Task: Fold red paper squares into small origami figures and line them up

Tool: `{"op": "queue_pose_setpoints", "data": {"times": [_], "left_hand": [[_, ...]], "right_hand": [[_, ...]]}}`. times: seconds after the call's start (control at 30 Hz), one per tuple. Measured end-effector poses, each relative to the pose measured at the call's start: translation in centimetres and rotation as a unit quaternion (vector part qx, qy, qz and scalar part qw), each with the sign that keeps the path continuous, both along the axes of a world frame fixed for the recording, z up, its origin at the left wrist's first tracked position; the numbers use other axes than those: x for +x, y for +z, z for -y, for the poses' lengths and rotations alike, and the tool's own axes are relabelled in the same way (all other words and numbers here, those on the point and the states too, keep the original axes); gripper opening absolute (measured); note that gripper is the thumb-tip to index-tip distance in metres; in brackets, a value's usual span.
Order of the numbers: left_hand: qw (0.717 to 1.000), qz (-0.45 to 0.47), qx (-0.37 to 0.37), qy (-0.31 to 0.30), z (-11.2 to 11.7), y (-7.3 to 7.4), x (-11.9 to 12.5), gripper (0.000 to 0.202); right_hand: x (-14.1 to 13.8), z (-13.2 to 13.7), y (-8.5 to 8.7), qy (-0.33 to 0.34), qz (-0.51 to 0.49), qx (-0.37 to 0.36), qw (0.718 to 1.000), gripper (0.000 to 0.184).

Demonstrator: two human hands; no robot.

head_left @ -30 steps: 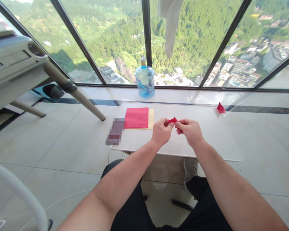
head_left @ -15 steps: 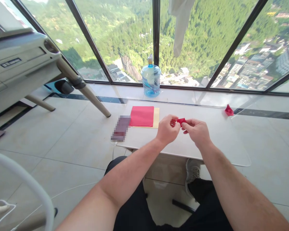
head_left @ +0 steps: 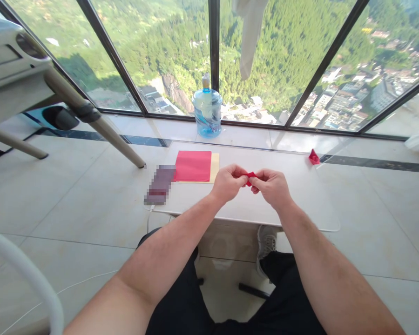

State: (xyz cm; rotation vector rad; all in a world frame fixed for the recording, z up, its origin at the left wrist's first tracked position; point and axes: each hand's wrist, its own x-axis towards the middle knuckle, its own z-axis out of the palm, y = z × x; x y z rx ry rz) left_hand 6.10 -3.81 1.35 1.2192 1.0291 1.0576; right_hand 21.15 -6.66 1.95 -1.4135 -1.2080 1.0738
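A small folded piece of red paper (head_left: pixel 250 176) is pinched between my left hand (head_left: pixel 228 182) and my right hand (head_left: pixel 270 186), held just above the low white table (head_left: pixel 300 204). Both hands have their fingers closed on it, and most of the piece is hidden by my fingertips. A stack of red sheets (head_left: pixel 193 165) on a cream sheet lies on the table to the left of my hands. Another small folded red shape (head_left: pixel 313 157) sits at the table's far right corner.
A blurred dark flat object (head_left: pixel 159 185) lies at the table's left edge. A blue water jug (head_left: pixel 207 111) stands on the sill by the floor-to-ceiling windows. A beige machine on slanted legs (head_left: pixel 91 114) stands at left. A white curved tube (head_left: pixel 28 274) is near bottom left.
My hands have drawn closer together around the red piece, so less of it shows. The view has shifted slightly; the things on the table have stayed put.
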Motion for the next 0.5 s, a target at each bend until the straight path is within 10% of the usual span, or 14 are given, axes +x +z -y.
{"op": "queue_pose_setpoints", "data": {"times": [0.5], "left_hand": [[0.995, 0.085, -0.043, -0.033, 0.43, 0.5, 0.2, 0.013]], "right_hand": [[-0.13, 0.2, 0.39, 0.033, -0.064, 0.018, 0.997, 0.019]]}}
